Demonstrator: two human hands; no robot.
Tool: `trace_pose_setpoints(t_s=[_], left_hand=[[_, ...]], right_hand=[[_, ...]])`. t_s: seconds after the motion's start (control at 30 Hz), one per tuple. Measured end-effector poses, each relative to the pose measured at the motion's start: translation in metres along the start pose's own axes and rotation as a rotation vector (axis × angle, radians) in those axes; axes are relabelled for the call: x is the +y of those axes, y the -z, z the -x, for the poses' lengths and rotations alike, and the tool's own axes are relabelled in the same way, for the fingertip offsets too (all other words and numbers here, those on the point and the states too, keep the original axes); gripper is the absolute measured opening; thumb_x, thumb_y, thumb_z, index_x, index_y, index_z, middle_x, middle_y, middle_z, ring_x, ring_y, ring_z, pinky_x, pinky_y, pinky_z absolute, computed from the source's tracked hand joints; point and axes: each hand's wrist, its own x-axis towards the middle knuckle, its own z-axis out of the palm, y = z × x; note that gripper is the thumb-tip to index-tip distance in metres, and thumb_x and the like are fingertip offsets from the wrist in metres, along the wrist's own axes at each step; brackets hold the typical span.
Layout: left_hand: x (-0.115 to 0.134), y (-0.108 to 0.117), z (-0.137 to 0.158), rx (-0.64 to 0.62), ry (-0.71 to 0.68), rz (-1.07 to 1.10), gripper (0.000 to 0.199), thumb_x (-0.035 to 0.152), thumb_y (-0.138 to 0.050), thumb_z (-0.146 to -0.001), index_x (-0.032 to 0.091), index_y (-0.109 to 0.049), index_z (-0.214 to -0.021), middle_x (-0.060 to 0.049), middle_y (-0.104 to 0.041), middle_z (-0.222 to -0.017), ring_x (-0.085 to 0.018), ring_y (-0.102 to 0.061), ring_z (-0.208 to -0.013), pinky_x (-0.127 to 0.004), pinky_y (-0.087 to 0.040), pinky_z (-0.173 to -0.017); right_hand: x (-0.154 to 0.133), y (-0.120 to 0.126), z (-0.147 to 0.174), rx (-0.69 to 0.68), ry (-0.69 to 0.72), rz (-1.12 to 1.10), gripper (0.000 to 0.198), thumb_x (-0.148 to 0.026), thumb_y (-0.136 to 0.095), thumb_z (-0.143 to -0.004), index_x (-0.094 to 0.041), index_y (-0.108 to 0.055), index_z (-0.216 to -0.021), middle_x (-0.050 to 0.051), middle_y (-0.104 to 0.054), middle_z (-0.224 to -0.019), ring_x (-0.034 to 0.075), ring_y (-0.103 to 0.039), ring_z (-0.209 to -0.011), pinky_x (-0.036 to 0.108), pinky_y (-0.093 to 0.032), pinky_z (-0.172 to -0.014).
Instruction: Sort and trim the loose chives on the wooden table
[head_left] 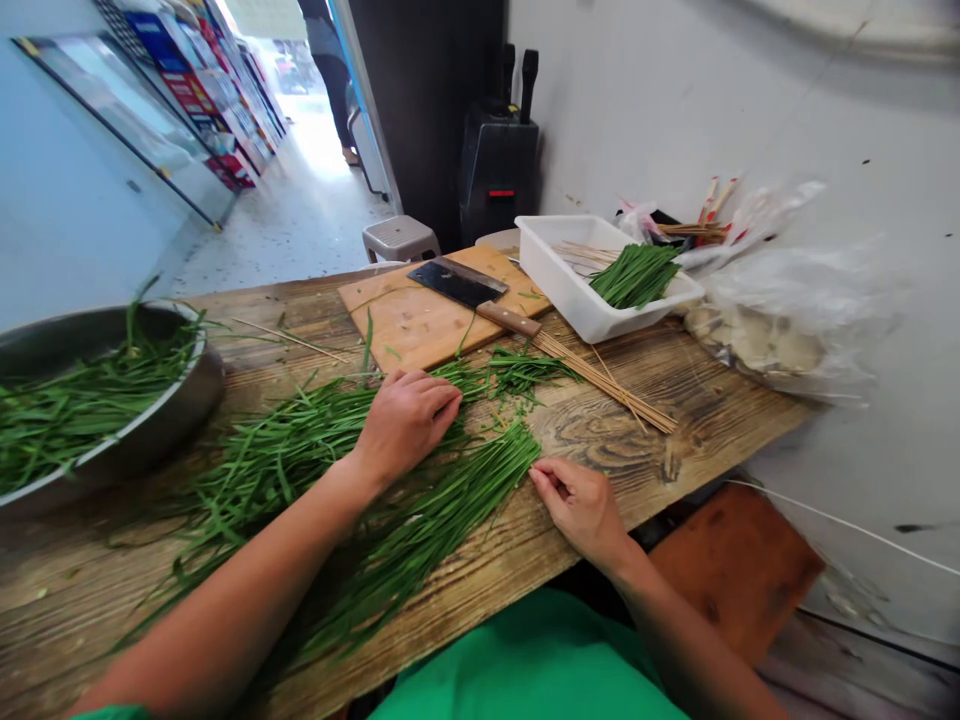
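Note:
My left hand [409, 422] rests over the far pile of garlic chives [289, 445], its fingers curled and pressed together; what they hold is hidden beneath them. A straighter bundle of garlic chives [450, 510] lies nearer to me, stems lined up toward the right. At the stem ends of this bundle, my right hand [581, 505] is closed, with thumb and forefinger pinched on the outermost chives. Short cut chive pieces [525, 370] are scattered just beyond, beside several thin wooden skewers [611, 380].
A cleaver [461, 283] lies on the wooden cutting board [390, 325]. Left stands a metal basin [206, 385] of loose chives. A white tray [577, 305] with skewers and a chive bundle [637, 275] sits at the back right, near a plastic bag [795, 310]. A person [334, 75] stands beyond the doorway.

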Motion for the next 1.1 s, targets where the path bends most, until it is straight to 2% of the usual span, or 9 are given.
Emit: trace_pose_setpoints(t_s=[0.1, 0.3, 0.47, 0.8, 0.97, 1.1], left_hand=[[-0.001, -0.003, 0.000, 0.003, 0.032, 0.079, 0.023, 0.027, -0.042, -0.084, 0.016, -0.063, -0.085, -0.005, -0.067, -0.089, -0.017, -0.058, -0.082, -0.030, -0.038, -0.075], [-0.003, -0.005, 0.001, -0.024, 0.059, 0.100, 0.023, 0.027, -0.043, -0.083, 0.015, -0.062, -0.084, -0.006, -0.066, -0.087, -0.018, -0.058, -0.082, -0.032, -0.040, -0.077], [-0.001, -0.008, 0.003, -0.003, 0.166, 0.222, 0.025, 0.031, -0.044, -0.083, 0.016, -0.063, -0.088, -0.005, -0.067, -0.085, -0.017, -0.060, -0.079, -0.028, -0.044, -0.075], [0.010, -0.009, -0.001, -0.116, 0.357, 0.498, 0.025, 0.031, -0.044, -0.081, 0.018, -0.065, -0.088, 0.000, -0.068, -0.070, -0.013, -0.061, -0.064, -0.024, -0.046, -0.064], [0.009, -0.006, -0.002, -0.169, 0.352, 0.556, 0.028, 0.026, -0.044, -0.080, 0.016, -0.064, -0.097, -0.002, -0.069, -0.080, -0.015, -0.063, -0.073, -0.026, -0.048, -0.070], [0.009, -0.005, -0.002, -0.224, 0.397, 0.610, 0.029, 0.026, -0.045, -0.078, 0.015, -0.063, -0.098, -0.003, -0.069, -0.082, -0.015, -0.063, -0.072, -0.026, -0.049, -0.068]], right_hand=[[0.000, 0.000, 0.001, 0.002, 0.003, -0.008, 0.015, -0.023, -0.047, -0.084, -0.018, -0.061, -0.082, 0.001, -0.064, -0.069, 0.011, -0.057, -0.058, 0.020, -0.040, -0.055], [0.000, 0.000, 0.001, 0.002, 0.004, -0.005, 0.015, -0.022, -0.047, -0.084, -0.018, -0.061, -0.082, 0.001, -0.064, -0.068, 0.011, -0.057, -0.057, 0.020, -0.039, -0.055], [-0.001, 0.000, 0.000, 0.008, 0.017, -0.020, 0.016, -0.023, -0.047, -0.084, -0.018, -0.062, -0.082, 0.001, -0.063, -0.066, 0.010, -0.056, -0.055, 0.020, -0.039, -0.053], [-0.003, 0.001, -0.002, 0.000, 0.037, -0.044, 0.017, -0.023, -0.046, -0.085, -0.018, -0.062, -0.081, 0.001, -0.062, -0.065, 0.011, -0.056, -0.055, 0.020, -0.040, -0.054], [-0.005, 0.002, -0.003, -0.022, 0.048, -0.037, 0.017, -0.022, -0.045, -0.085, -0.018, -0.061, -0.080, 0.000, -0.061, -0.064, 0.010, -0.055, -0.054, 0.020, -0.039, -0.053], [-0.007, 0.003, -0.004, -0.030, 0.050, -0.019, 0.016, -0.021, -0.046, -0.085, -0.017, -0.061, -0.080, 0.000, -0.061, -0.064, 0.011, -0.055, -0.055, 0.020, -0.038, -0.054]])
